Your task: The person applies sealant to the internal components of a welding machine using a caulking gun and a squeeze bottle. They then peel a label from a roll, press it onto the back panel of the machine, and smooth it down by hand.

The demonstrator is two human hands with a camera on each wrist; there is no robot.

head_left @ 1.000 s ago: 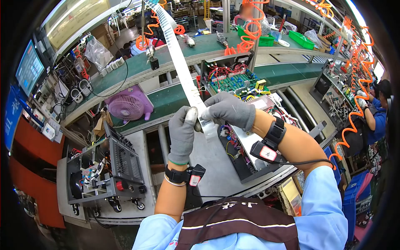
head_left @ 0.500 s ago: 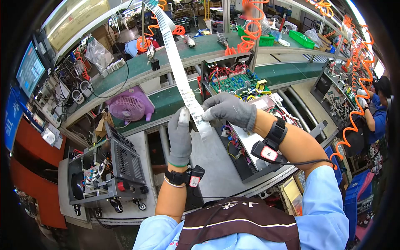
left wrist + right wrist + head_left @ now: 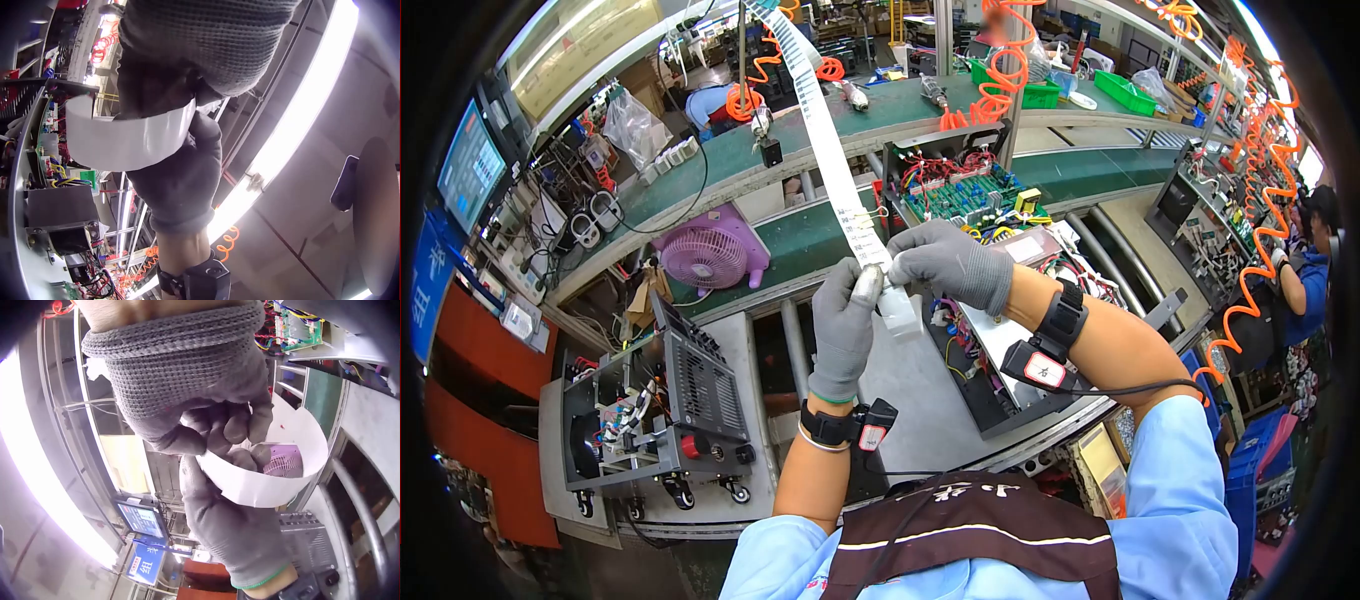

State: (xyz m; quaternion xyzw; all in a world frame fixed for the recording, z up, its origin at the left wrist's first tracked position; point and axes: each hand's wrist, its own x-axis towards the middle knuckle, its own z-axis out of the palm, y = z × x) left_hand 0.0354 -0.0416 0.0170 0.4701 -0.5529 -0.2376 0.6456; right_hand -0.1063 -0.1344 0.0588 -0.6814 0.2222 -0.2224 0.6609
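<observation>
A long white strip of printed labels (image 3: 837,170) hangs down from the top of the head view to both gloved hands. My left hand (image 3: 843,330), in a grey glove, pinches the strip's edge near its lower end, thumb on top. Right beside that thumb, my right hand (image 3: 955,264) pinches the same strip between thumb and curled fingers. Below the fingertips the strip's tail (image 3: 900,314) hangs free. In the left wrist view the white band (image 3: 128,140) bends in a curve; the right wrist view shows the strip (image 3: 262,490) looping beneath the fingers.
An open chassis with green circuit boards (image 3: 970,200) and wiring stands ahead to the right. At left are a wheeled metal unit (image 3: 655,410) and a purple fan (image 3: 710,250). Orange coiled hoses (image 3: 1006,80) hang above the green bench. Another person (image 3: 1305,265) works at far right.
The left thumb, extended along the strip's edge half a second ago, has come over to pinch beside the right fingertips. The strip's lower end has shifted slightly right and now bends.
</observation>
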